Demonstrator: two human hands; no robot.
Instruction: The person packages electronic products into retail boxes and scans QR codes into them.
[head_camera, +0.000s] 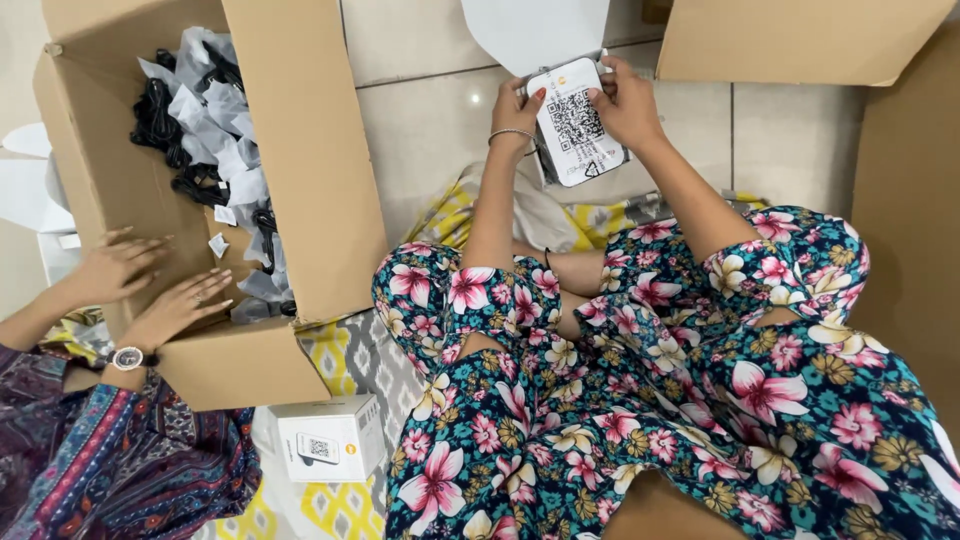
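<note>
A person seated on the floor holds a small white device (573, 122) with a square printed code on its face, gripped from both sides above flower-print knees. The left hand (517, 108), a thin bangle at its wrist, has its fingers curled around the device's left edge; the right hand (627, 100) closes on the right edge, thumb pressed to the front face. Just beyond the hands lies a white sheet (535, 30) on the pale floor tiles (430, 110). Beneath the hands, a crumpled plastic bag (545, 215) rests on a yellow patterned mat (345, 505). Well to the left of the left hand, an open cardboard box (300, 150) holds black cables (160, 115) wrapped in clear bags, and a second person's two hands (150, 285) rest flat on its near flap. A small white carton (330, 438) sits near that box, below and left of the hands.
</note>
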